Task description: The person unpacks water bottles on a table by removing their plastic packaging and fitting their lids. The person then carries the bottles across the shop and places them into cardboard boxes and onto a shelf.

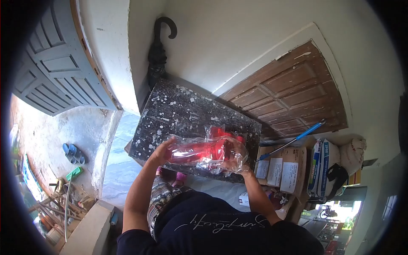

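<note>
A red, see-through bottle [191, 154] in a clear plastic bag lies sideways between my two hands, above the near part of the paint-spotted dark table [170, 110]. My left hand [161, 153] closes around its left end. At the other end, my right hand [236, 156] grips the bottle through the crinkled plastic, which partly covers the fingers. Just behind the bottle, another red item [219, 131], also with clear plastic about it, sits on the table; its shape is partly hidden.
A black umbrella [157, 55] leans in the corner behind the table. To the right stand cardboard boxes [293, 159], a blue-handled pole [310, 129] and several sacks [325, 165]. Blue sandals [74, 153] and a wood pile [55, 212] lie beyond the doorway at left.
</note>
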A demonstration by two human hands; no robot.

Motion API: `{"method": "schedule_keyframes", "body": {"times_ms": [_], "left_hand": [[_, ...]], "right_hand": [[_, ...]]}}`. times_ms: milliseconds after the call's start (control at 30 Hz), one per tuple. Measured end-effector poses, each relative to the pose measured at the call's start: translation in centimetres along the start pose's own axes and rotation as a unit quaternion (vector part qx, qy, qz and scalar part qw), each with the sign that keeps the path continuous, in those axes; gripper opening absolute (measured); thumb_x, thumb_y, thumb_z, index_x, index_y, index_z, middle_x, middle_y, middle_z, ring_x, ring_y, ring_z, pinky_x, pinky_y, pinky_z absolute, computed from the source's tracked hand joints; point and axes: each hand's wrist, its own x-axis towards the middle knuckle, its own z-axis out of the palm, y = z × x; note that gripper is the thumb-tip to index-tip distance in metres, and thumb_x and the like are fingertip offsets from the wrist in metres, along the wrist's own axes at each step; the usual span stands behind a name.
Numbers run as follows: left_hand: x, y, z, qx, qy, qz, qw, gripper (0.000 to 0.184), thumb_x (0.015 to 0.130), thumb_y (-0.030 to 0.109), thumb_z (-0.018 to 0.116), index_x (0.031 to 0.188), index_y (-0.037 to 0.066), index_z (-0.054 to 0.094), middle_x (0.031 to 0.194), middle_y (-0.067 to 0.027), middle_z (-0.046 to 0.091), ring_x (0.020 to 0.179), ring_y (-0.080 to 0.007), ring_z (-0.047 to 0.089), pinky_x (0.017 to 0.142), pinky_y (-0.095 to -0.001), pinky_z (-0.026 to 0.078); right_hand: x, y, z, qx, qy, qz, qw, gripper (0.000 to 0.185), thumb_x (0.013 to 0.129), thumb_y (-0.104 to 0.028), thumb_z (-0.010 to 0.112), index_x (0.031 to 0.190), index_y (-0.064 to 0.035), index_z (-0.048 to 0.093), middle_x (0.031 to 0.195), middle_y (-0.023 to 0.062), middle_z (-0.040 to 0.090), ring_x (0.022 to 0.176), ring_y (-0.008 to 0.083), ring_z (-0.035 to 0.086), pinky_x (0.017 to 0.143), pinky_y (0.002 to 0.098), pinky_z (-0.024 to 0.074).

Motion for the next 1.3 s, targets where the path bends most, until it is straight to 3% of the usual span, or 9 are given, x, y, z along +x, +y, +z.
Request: {"method": "schedule_keyframes", "body": {"times_ms": [167, 400, 533, 600, 633, 933, 1033, 1133, 1300], "left_hand": [[1.8, -0.1, -0.8, 0.122, 0.086, 0.146, 0.978, 0.021, 0.095, 0.029, 0.058, 0.093, 0.007, 0.061, 0.07, -0.0001, 0.056, 0.055, -0.0126, 0.054, 0.053, -0.0309, 0.049], [5.6, -0.2, -7.5, 0.092, 0.261, 0.266, 0.924, 0.026, 0.095, 0.032, 0.057, 0.098, 0.006, 0.059, 0.077, -0.0039, 0.062, 0.057, -0.0131, 0.059, 0.049, -0.0266, 0.046], [7.2, -1.2, -14.4, 0.137, 0.37, 0.282, 0.875, 0.032, 0.095, 0.035, 0.056, 0.107, 0.005, 0.059, 0.09, -0.0078, 0.066, 0.061, -0.0142, 0.063, 0.05, -0.0271, 0.048], [9.1, -2.4, -17.3, 0.245, 0.549, 0.209, 0.771, 0.038, 0.094, 0.037, 0.057, 0.114, 0.005, 0.057, 0.097, -0.0115, 0.066, 0.075, -0.0216, 0.066, 0.061, -0.0332, 0.053], [7.5, -2.1, -14.6, 0.116, 0.496, 0.205, 0.836, 0.041, 0.092, 0.038, 0.057, 0.118, 0.006, 0.056, 0.104, -0.0152, 0.065, 0.093, -0.0296, 0.065, 0.08, -0.0398, 0.051], [9.6, -9.5, -14.3, 0.275, 0.537, 0.197, 0.773, 0.055, 0.085, 0.036, 0.066, 0.127, 0.008, 0.046, 0.108, -0.0161, 0.064, 0.102, -0.0315, 0.06, 0.09, -0.0414, 0.045], [8.6, -10.4, -14.5, 0.246, 0.405, 0.204, 0.856, 0.056, 0.081, 0.032, 0.071, 0.125, 0.007, 0.048, 0.111, -0.0143, 0.063, 0.1, -0.0291, 0.06, 0.089, -0.0405, 0.045], [5.1, -8.7, -12.4, 0.233, 0.32, -0.075, 0.915, 0.063, 0.076, 0.032, 0.076, 0.126, 0.005, 0.049, 0.115, -0.013, 0.061, 0.106, -0.0277, 0.058, 0.088, -0.04, 0.045], [0.8, -8.8, -11.6, 0.377, 0.483, 0.031, 0.79, 0.072, 0.068, 0.033, 0.08, 0.124, 0.002, 0.048, 0.12, -0.021, 0.048, 0.108, -0.0341, 0.051, 0.094, -0.0426, 0.043]], "right_hand": [[-3.0, 4.3, -1.1, 0.009, 0.04, 0.036, 0.999, 0.071, 0.067, -0.026, 0.086, 0.126, -0.0062, 0.052, 0.124, 0.0056, 0.055, 0.113, 0.0188, 0.054, 0.096, 0.0333, 0.0472], [-9.7, 9.8, -7.2, 0.387, 0.253, 0.194, 0.865, 0.052, 0.083, -0.01, 0.068, 0.131, -0.0106, 0.047, 0.124, 0.0083, 0.055, 0.117, 0.0255, 0.053, 0.101, 0.0508, 0.0433], [-13.7, 8.8, -10.8, 0.325, 0.369, 0.158, 0.857, 0.04, 0.084, -0.013, 0.066, 0.121, -0.0065, 0.055, 0.126, 0.0117, 0.057, 0.118, 0.032, 0.053, 0.101, 0.057, 0.0405], [-14.9, 8.0, -11.3, 0.284, 0.402, 0.136, 0.86, 0.037, 0.085, -0.012, 0.064, 0.121, -0.0068, 0.055, 0.124, 0.0116, 0.058, 0.117, 0.0316, 0.054, 0.101, 0.0564, 0.0414], [-14.9, 7.4, -10.8, 0.283, 0.408, 0.137, 0.857, 0.037, 0.085, -0.012, 0.064, 0.121, -0.0068, 0.055, 0.124, 0.0116, 0.058, 0.117, 0.0316, 0.054, 0.101, 0.0564, 0.0414], [-6.0, 9.4, 1.9, 0.145, 0.276, 0.176, 0.934, 0.077, 0.07, -0.01, 0.079, 0.134, -0.0079, 0.036, 0.121, 0.0093, 0.052, 0.112, 0.0217, 0.053, 0.097, 0.0395, 0.0451], [-2.8, 9.2, 5.9, 0.091, 0.215, 0.206, 0.95, 0.086, 0.065, -0.014, 0.084, 0.135, -0.0081, 0.034, 0.119, 0.009, 0.053, 0.111, 0.0207, 0.053, 0.097, 0.0358, 0.0437], [-1.2, 10.0, 8.4, 0.019, 0.107, 0.179, 0.978, 0.092, 0.062, -0.017, 0.087, 0.135, -0.0092, 0.032, 0.121, 0.0105, 0.051, 0.112, 0.0217, 0.052, 0.098, 0.0369, 0.0433], [-0.7, 9.5, 10.1, -0.061, 0.001, 0.147, 0.987, 0.096, 0.059, -0.015, 0.088, 0.137, -0.0134, 0.032, 0.129, 0.013, 0.048, 0.119, 0.0275, 0.05, 0.099, 0.0397, 0.0429]]}}
